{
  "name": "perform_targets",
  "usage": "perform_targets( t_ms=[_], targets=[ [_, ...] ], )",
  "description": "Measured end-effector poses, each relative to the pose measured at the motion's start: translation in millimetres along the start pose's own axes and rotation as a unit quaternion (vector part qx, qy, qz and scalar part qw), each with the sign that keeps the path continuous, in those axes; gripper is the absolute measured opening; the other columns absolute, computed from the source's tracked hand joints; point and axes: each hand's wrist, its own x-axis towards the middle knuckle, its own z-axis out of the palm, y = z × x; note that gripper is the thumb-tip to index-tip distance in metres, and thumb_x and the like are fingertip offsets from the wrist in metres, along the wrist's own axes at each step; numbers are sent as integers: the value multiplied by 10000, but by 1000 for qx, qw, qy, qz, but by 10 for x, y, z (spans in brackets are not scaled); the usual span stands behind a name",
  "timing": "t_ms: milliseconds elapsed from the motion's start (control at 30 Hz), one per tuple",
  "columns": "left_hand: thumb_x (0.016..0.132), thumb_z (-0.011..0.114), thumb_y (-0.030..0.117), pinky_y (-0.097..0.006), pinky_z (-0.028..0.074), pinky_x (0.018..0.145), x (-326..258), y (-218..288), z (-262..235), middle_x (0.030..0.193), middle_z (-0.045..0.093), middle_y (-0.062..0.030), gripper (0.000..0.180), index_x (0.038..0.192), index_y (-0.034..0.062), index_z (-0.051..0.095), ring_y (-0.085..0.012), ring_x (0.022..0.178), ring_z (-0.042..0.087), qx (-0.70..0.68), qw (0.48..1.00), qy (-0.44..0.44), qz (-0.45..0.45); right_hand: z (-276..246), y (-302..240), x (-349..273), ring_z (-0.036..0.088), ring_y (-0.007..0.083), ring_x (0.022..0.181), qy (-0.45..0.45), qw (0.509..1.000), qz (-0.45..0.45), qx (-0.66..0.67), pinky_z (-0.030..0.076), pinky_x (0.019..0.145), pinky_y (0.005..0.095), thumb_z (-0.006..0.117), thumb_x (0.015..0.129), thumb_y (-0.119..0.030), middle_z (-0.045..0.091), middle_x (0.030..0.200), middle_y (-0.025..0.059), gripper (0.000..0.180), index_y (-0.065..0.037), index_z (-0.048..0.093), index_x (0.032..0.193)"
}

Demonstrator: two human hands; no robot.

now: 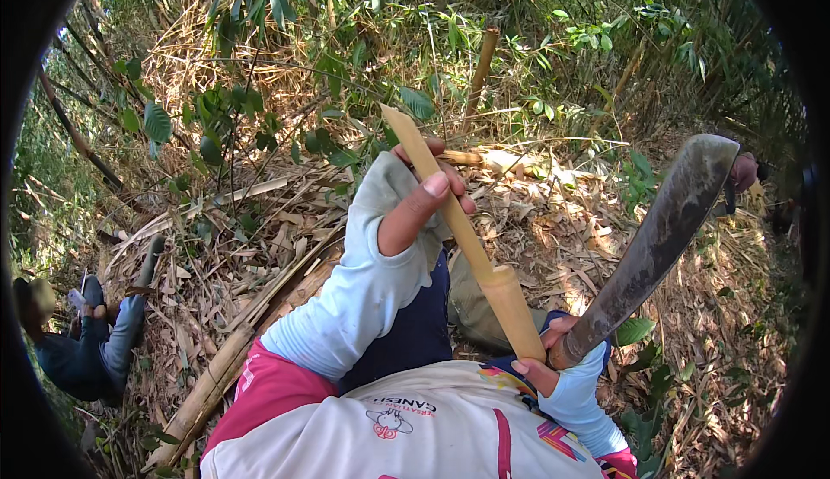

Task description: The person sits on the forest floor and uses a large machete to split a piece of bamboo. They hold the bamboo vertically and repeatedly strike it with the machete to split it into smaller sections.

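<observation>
A pale, cut piece of bamboo (512, 310) slants across the middle, in front of my torso. Its upper part is a narrow split strip with a pointed tip; its lower part, below the node, is wider. My left hand (425, 195) is closed round the upper strip, thumb on the near side. At the lower end, the fingers of my right hand (543, 370) press against the bamboo. That same hand also has a machete (648, 254) by its handle, which is mostly hidden. The dark, stained, broad blade points up and to the right.
Long bamboo poles (212, 384) lie on the dry leaf litter at my left. Another person (91, 345) is at the far left. Somebody's hand (743, 172) shows beyond the blade tip. An upright cut stem (482, 73) and leafy bamboo growth stand ahead.
</observation>
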Motion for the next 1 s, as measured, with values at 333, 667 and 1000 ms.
perform_targets(
  t_ms=[333,667,1000],
  targets=[
    [826,688,83,-361,496,786,29,-89,-154,909,578,-94,612,1335,5,355,-212,824,614,-3,998,8,-55,150,290,211,526,98,722,-55,992,100,59,433,661,263,844,683,-4,558,843,40,631,-22,455,1180],
    [916,620,65,-336,508,892,7,-121,-226,1055,632,-123,566,1369,-27,293,-174,992,602,16,991,-45,-128,392,319,415,615,157,844,-104,955,180,213,518,733,316,823,713,7,565,879,74,663,-23,393,1217],
    [918,594,69,-305,502,877,-101,-235,-148,1140,603,-104,574,1399,8,286,-146,1016,582,63,979,-134,-141,423,295,482,649,198,939,-164,946,178,217,537,811,344,780,791,-91,640,1023,148,512,24,470,1183]
  ],
)
